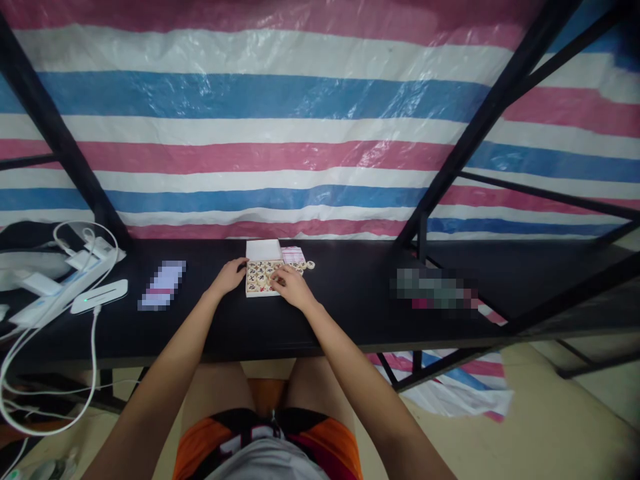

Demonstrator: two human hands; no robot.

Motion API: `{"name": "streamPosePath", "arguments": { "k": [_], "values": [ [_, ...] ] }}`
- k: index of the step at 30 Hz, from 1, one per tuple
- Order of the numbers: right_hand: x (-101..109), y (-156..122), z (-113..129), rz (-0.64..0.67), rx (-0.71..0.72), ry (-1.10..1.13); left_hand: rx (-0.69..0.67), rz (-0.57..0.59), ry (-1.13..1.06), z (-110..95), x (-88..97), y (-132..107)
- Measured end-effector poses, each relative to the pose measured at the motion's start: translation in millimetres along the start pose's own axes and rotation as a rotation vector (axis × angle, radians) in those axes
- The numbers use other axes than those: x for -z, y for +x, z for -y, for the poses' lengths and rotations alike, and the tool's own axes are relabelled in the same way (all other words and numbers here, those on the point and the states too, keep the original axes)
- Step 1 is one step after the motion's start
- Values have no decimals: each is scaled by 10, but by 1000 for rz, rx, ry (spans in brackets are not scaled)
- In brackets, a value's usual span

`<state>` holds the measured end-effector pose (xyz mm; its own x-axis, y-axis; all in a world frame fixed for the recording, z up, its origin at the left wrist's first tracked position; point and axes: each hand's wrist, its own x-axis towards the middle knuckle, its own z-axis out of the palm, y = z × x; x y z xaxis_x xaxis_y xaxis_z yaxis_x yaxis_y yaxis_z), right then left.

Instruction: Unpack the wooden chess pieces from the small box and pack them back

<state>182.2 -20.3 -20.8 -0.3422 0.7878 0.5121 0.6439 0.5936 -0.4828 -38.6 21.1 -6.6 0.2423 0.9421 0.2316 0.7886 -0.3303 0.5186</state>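
At the left edge of the frame we see a white power strip [60, 283] with plugs and looping cables [94, 360]. Just beside it lies a white device [100, 296] with a small green light; we suppose it is put there because its cable must reach the strip. Further right on the black table [360, 300] there is a flat object [163, 285], which is too blurred for us to name surely.

Near the middle of the frame, the left hand [231, 275] is at the left side of an open white box [257, 294]. Its fingers are bent toward the wall, perhaps to keep the box steady, but we cannot tell if they press on it. The box contains round pieces [261, 277] with marks, set in rows, probably because this lets them fit flat. Behind it is a white lid [263, 250], and right of the lid a printed card [293, 255].

The right hand [295, 287] is over the right part of the box, with its fingers curled down and the tips close to the pieces. Whether they pinch one, we cannot tell. Beyond this hand lies a loose piece [311, 265], outside the box. At the right of the frame, another blurred object [435, 288] rests on the table.
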Motion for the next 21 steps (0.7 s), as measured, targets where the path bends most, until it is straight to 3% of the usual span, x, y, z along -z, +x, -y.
{"name": "streamPosePath", "arguments": {
  "k": [7, 11, 16, 21],
  "values": [
    [-15, 5, -3, -1, -32, 99, -1, 2, -4, 16, -12, 10],
    [33, 25, -30, -98, -85, 114, 0, 6, -7, 16, -8, 11],
    [217, 3, -209, -286, -337, 36, 5, 11, -12, 5, 7, 2],
    [331, -65, -359, -264, -641, -119, 2, 11, -10, -2, 17, -1]
  ]
}}
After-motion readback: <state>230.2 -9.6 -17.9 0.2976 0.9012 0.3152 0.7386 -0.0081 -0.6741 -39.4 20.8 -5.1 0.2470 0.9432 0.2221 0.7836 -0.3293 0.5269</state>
